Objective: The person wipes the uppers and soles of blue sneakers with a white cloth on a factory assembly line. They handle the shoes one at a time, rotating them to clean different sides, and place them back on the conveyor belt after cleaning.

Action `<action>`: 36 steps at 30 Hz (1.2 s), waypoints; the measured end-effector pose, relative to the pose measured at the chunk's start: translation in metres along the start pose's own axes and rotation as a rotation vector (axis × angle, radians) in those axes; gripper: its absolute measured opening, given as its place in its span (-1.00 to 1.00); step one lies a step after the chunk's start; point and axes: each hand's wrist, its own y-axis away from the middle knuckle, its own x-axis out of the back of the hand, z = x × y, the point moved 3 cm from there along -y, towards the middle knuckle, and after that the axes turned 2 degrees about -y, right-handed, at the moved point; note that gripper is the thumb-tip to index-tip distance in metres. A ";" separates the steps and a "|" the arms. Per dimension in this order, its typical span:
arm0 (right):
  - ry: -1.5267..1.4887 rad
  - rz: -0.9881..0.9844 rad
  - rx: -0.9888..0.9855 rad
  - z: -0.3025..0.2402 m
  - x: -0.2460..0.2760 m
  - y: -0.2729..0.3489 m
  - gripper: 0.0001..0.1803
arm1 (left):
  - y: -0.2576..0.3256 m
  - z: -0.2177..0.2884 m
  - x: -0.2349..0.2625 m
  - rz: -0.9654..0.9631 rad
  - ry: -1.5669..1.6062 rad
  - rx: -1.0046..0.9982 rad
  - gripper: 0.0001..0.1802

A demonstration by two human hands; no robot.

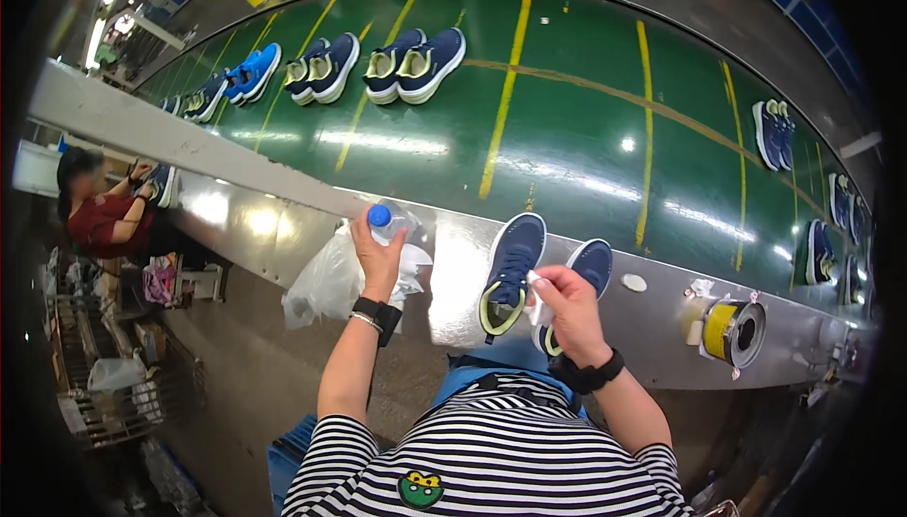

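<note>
My left hand (380,257) is wrapped round a clear plastic bottle with a blue cap (379,216), above the metal ledge. Behind that wrist a white plastic bag (323,283) hangs at the ledge's edge. Between the thumb and fingers of my right hand (570,302) is a small white wad, perhaps cloth or tissue (539,302). A navy sneaker with a light green lining (515,257) lies on the ledge, just left of that hand. Its mate (592,262) is partly hidden behind my right hand.
Beyond the ledge runs a green conveyor belt (576,111) with yellow lines. Navy sneakers (416,66) and a bright blue pair (253,73) stand on it. An open can with a yellow label (735,331) and a white oval piece (634,283) sit rightward. A co-worker (104,210) handles a shoe at left.
</note>
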 end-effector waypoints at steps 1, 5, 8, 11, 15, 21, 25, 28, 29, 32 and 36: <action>0.019 -0.010 0.030 -0.002 -0.005 -0.004 -0.85 | -0.002 0.020 0.000 -0.039 -0.017 -0.081 -0.25; -0.022 -0.014 0.100 -0.008 -0.030 -0.022 -0.84 | -0.004 0.084 -0.003 -0.146 -0.046 -0.403 -0.29; -0.098 -0.039 0.091 -0.002 -0.038 -0.035 -0.81 | -0.008 0.129 -0.001 -0.216 -0.121 -0.576 -0.31; -0.198 -0.020 0.088 0.003 -0.040 -0.045 -0.82 | -0.012 0.154 0.002 -0.227 -0.313 -0.815 -0.30; -0.222 0.007 0.086 0.010 -0.036 -0.053 -0.84 | -0.013 0.171 0.001 -0.238 -0.408 -0.943 -0.33; -0.263 0.006 0.077 0.014 -0.034 -0.056 -0.84 | -0.015 0.179 0.001 -0.203 -0.543 -1.096 -0.32; -0.286 -0.004 0.070 0.017 -0.034 -0.059 -0.85 | -0.017 0.181 0.001 -0.182 -0.619 -1.138 -0.35; -0.300 -0.004 0.052 0.017 -0.036 -0.060 -0.86 | -0.018 0.182 0.002 -0.168 -0.631 -1.151 -0.34; -0.309 -0.009 0.051 0.015 -0.036 -0.060 -0.86 | -0.019 0.183 0.002 -0.160 -0.628 -1.163 -0.32; -0.339 -0.020 0.097 0.016 -0.034 -0.060 -0.86 | -0.020 0.187 0.000 -0.208 -0.512 -1.029 -0.28; -0.131 0.029 0.168 -0.003 -0.004 -0.034 -0.83 | -0.026 0.151 0.003 -0.219 -0.226 -0.587 -0.31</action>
